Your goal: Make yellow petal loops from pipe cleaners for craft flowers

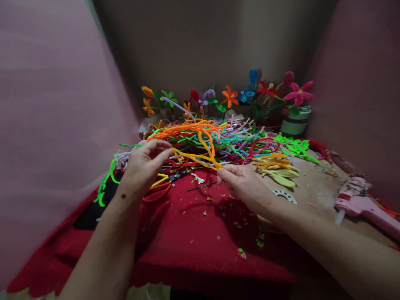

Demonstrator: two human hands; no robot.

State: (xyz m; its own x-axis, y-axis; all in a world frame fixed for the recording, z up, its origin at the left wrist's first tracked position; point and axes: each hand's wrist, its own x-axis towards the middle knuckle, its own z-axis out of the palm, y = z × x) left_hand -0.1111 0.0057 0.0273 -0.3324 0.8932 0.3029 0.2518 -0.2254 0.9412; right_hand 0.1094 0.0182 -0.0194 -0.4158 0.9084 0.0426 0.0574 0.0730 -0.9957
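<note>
Orange-yellow pipe cleaners (200, 157) stretch between my two hands above the front of a multicoloured pile. My right hand (239, 181) pinches their right ends together between thumb and fingers. At the other end, my left hand (145, 166) is closed, thumb and fingertips around the strands, though its exact grip is partly hidden. One strand of the bunch loops up over the pile of pipe cleaners (234, 141). Below my left hand lie red-handled scissors (158, 193) and a yellow-handled tool (161, 180).
Pipe-cleaner flowers (229, 97) stand along the back, some by a green pot (296, 121). To the right are yellow petal pieces (278, 168), green leaves (295, 146) and a pink glue gun (356, 200). Scraps dot the red cloth (187, 250). A dark flat object (90, 214) lies left.
</note>
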